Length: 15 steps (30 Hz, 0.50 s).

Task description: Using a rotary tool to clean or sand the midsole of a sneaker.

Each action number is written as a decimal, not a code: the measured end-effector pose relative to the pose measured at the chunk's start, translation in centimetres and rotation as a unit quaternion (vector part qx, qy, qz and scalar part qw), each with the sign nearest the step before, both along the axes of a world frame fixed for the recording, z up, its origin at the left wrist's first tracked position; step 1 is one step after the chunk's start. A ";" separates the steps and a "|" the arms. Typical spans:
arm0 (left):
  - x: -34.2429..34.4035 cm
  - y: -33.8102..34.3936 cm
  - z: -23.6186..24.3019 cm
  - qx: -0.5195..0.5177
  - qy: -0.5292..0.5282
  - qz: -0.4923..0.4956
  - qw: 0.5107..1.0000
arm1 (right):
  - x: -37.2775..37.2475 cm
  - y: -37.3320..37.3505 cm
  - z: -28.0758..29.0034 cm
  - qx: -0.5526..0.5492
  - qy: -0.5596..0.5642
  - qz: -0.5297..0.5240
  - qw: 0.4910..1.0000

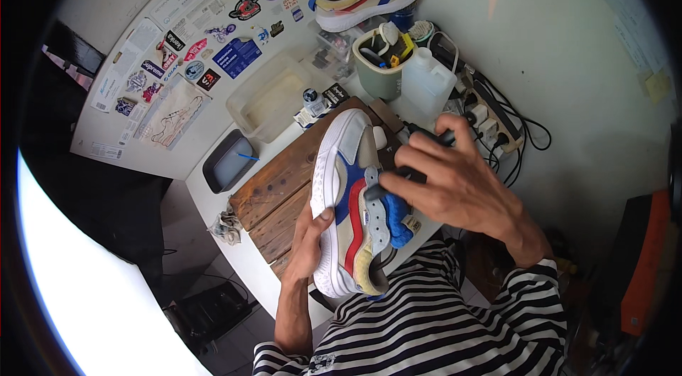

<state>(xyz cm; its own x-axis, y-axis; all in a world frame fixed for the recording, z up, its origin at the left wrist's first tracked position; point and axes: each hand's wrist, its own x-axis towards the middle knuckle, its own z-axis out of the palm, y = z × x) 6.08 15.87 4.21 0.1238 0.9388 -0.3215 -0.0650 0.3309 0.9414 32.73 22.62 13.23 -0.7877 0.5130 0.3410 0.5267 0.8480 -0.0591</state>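
Observation:
A multicoloured sneaker, with a white sole, red stripe and blue and grey panels, is tilted in front of me above the wooden board. My left hand grips it by the sole, thumb on the side wall. My right hand is over the eyelet side, fingers curled round a black tool; the fingers hide most of it, so its kind is unclear. A dark rounded tip shows by the eyelets, near the index fingertip. A blue padded part bulges from the shoe's opening.
Under the shoe lies a brown plank board. Behind are a clear plastic tub, a small bottle, a bucket of tools, a white jug and a second sneaker. Power strip and cables are right; a dark water tray left.

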 end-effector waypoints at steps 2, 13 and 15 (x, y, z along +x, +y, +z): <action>-0.2 -0.1 0.3 -0.009 0.001 -0.004 1.000 | 0.7 0.8 0.1 0.137 0.009 -0.122 0.983; -1.5 0.0 0.7 -0.061 0.002 -0.087 0.994 | 1.2 1.3 0.8 -0.046 0.072 0.017 0.996; -1.4 -0.2 0.5 -0.036 0.002 -0.080 0.996 | 0.3 -0.1 1.0 -0.067 0.096 0.091 0.989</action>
